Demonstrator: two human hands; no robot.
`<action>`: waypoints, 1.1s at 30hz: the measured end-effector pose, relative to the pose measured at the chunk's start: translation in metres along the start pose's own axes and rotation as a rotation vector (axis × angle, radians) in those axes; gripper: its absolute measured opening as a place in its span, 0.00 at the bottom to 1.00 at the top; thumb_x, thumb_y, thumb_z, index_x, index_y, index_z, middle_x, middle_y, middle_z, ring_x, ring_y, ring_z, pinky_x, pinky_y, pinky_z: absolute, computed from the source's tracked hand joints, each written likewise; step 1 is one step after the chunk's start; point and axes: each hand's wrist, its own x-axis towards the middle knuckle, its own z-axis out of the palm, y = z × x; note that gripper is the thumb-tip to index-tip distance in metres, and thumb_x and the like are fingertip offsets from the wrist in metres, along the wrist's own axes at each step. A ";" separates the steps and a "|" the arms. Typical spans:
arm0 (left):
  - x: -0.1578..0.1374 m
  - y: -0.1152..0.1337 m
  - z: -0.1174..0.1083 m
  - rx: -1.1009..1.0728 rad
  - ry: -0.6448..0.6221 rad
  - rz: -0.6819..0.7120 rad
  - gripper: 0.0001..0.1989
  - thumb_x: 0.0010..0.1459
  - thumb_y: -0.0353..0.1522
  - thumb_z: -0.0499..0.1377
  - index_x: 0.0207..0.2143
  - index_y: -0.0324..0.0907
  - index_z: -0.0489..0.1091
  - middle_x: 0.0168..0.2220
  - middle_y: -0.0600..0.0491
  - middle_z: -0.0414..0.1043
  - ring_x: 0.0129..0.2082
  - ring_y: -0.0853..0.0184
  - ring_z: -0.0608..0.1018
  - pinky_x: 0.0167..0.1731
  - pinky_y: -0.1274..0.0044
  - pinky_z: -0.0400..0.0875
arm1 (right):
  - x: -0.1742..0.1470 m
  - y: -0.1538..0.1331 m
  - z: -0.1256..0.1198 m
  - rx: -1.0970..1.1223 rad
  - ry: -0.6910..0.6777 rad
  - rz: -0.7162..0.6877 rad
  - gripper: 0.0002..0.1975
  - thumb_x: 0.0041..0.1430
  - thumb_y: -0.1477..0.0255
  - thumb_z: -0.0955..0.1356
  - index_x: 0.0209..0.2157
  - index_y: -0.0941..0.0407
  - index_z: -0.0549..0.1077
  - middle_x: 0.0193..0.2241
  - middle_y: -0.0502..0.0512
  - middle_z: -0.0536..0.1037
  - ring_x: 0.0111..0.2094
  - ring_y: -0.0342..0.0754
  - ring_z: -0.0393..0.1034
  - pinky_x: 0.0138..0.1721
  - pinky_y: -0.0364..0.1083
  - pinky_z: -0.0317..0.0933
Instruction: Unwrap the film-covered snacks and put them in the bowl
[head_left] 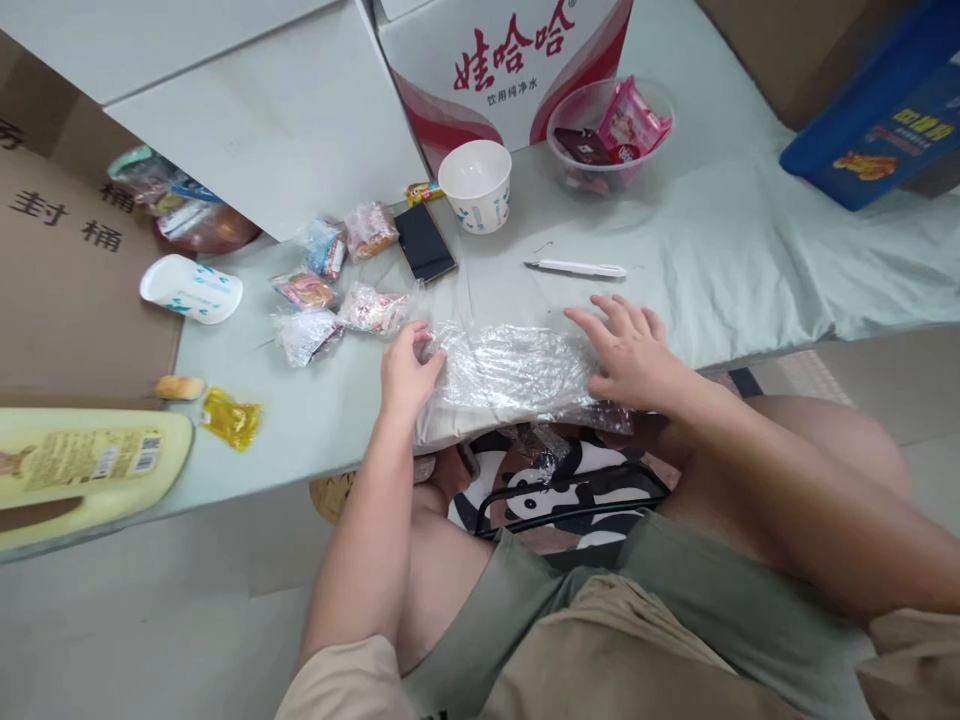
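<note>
A crinkled sheet of clear plastic film (517, 368) lies flat at the front edge of the table, with part of it hanging over the edge. At its left end rests my left hand (409, 375), fingers bent and thumb apart from the index finger. My right hand (630, 352) is over the film's right end, fingers spread and nothing in its grasp. Beyond the film lies a white pen-like tool (577, 269) with a dark tip. Several small wrapped packets, one of them a packet (375, 308) close to my left hand, lie to the left.
A phone (426, 242), an upright paper cup (476, 188) and a clear bowl of snacks (611, 140) stand behind. A tipped paper cup (193, 288), a yellow wrapper (231, 418) and a pale yellow jug (90, 465) are left. A blue package (885, 120) stands right.
</note>
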 end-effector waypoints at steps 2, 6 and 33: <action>-0.002 0.002 0.001 -0.040 -0.032 0.015 0.23 0.54 0.29 0.63 0.54 0.43 0.71 0.44 0.48 0.78 0.47 0.58 0.77 0.54 0.65 0.69 | -0.006 0.001 -0.004 0.000 -0.126 -0.026 0.50 0.51 0.69 0.70 0.73 0.49 0.49 0.73 0.66 0.48 0.73 0.77 0.38 0.66 0.77 0.40; -0.004 0.005 0.008 -0.142 -0.068 0.047 0.21 0.52 0.26 0.61 0.50 0.44 0.71 0.35 0.54 0.75 0.37 0.65 0.77 0.47 0.69 0.71 | -0.011 -0.002 -0.012 0.041 -0.064 -0.039 0.43 0.56 0.57 0.69 0.71 0.51 0.56 0.72 0.65 0.53 0.73 0.78 0.37 0.67 0.79 0.36; -0.022 0.043 0.021 -0.887 -0.575 -0.161 0.21 0.47 0.42 0.71 0.40 0.40 0.75 0.41 0.46 0.82 0.44 0.57 0.84 0.47 0.66 0.78 | 0.032 -0.037 -0.009 1.320 -0.123 0.155 0.07 0.60 0.71 0.70 0.39 0.54 0.68 0.35 0.54 0.82 0.27 0.44 0.77 0.27 0.43 0.70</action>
